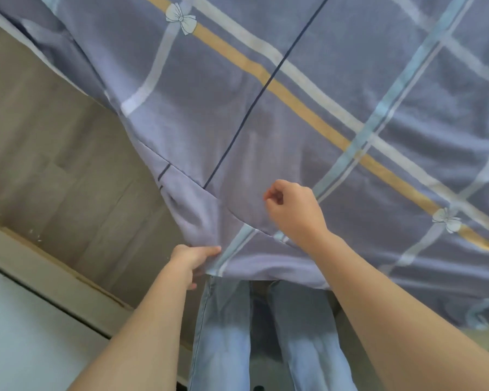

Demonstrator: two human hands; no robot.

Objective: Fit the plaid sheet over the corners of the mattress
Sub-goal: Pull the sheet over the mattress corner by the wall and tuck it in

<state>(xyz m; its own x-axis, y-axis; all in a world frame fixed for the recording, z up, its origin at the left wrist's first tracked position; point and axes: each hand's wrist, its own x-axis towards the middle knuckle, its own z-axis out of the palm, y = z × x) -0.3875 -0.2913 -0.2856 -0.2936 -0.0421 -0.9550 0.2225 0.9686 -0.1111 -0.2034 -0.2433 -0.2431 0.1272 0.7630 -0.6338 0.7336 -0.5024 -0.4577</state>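
The plaid sheet (308,114) lies spread over the bed, bunched and loose at the near corner by the person's legs (266,334). The left hand (192,258) grips the hanging edge there; the right hand (294,210) rests curled on top, and whether it pinches cloth I cannot tell. One hard tug could drag the plaid askew, or the corner could slip free over the wood floor (54,165).

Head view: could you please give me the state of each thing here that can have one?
plaid sheet: spread over the bed, bunched and creased at the near corner.
left hand: grips the sheet's corner fold.
right hand: fingers curled, on top of the sheet.
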